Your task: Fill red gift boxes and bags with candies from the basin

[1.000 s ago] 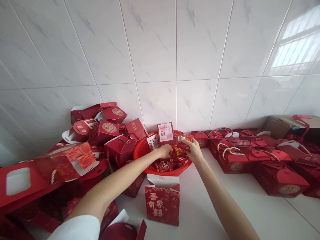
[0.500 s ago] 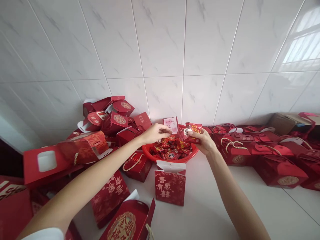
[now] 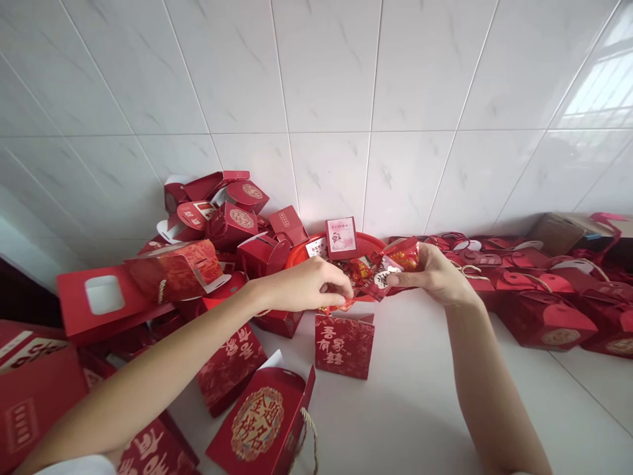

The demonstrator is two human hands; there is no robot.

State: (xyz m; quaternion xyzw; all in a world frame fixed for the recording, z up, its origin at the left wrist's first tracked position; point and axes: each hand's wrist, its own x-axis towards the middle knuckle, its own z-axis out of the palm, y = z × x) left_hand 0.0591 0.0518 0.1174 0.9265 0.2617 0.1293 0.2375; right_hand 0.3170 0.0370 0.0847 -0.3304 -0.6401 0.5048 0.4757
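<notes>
My right hand [image 3: 440,276] pinches red wrapped candy packets [image 3: 388,272] with a white label and gold print, held over the right side of a red plastic basket [image 3: 373,241]. My left hand [image 3: 316,285] is over the basket's front, fingers curled in toward the thumb. Reddish-orange wrapper shows just under its fingertips; whether they grip it is hard to make out. Just below stands a small red paper box [image 3: 345,346] with white characters, its top open. Inside the basket lie more wrapped candies [image 3: 357,269], partly covered by my hands. A pink card [image 3: 341,237] stands at its back.
Red gift boxes [image 3: 237,221] are heaped on the left, some with open flaps. A larger red box [image 3: 260,419] with a rope handle lies in front. Rows of closed red boxes [image 3: 546,316] line the right. A tiled wall [image 3: 326,178] rises behind.
My right hand has moved right and slightly down with the candy packets. My left hand has come lower, toward the open box. The view has shifted slightly.
</notes>
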